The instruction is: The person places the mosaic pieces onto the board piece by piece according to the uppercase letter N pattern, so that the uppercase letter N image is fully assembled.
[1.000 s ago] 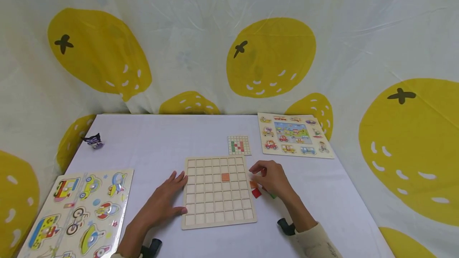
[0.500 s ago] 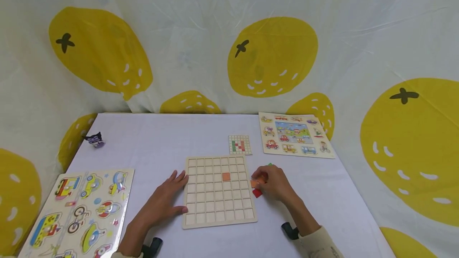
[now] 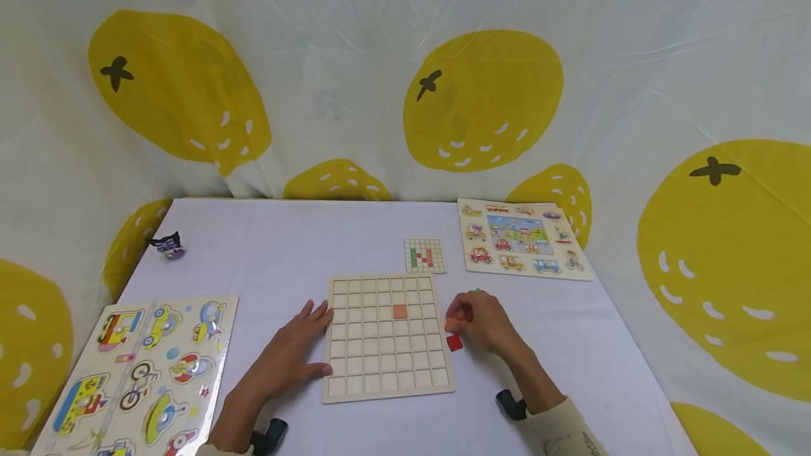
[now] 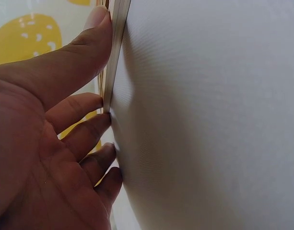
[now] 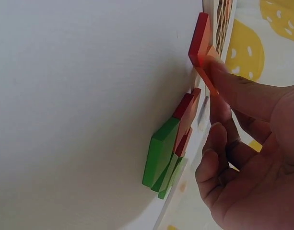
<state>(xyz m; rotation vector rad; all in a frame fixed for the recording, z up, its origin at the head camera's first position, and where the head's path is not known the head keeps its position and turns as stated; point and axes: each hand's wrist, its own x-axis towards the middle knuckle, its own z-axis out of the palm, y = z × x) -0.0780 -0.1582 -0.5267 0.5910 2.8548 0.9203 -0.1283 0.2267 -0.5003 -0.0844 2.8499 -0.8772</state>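
A pale wooden grid board [image 3: 370, 354] lies in the middle of the table, with one orange tile [image 3: 400, 311] in one of its cells. Along its left edge rests my left hand [image 3: 294, 350], thumb and fingers spread; in the left wrist view the fingertips touch the board's side. To the right of the board, my right hand [image 3: 483, 322] pinches another orange tile [image 5: 207, 81] between thumb and finger. A red tile [image 3: 455, 343] lies just below that hand. In the right wrist view, green tiles [image 5: 158, 155] and further red and orange ones lie on the tabletop near my fingers.
A small pattern card [image 3: 424, 256] with coloured squares lies behind the board. At the back right is a vehicle picture puzzle [image 3: 526, 239], and a larger vehicle puzzle [image 3: 158, 357] sits at the left. A small dark striped object [image 3: 167, 245] is at the back left.
My right hand has come down onto the loose tiles, shifted slightly right, and now pinches an orange one. A green tile shows behind it. My left hand stays at the board's edge.
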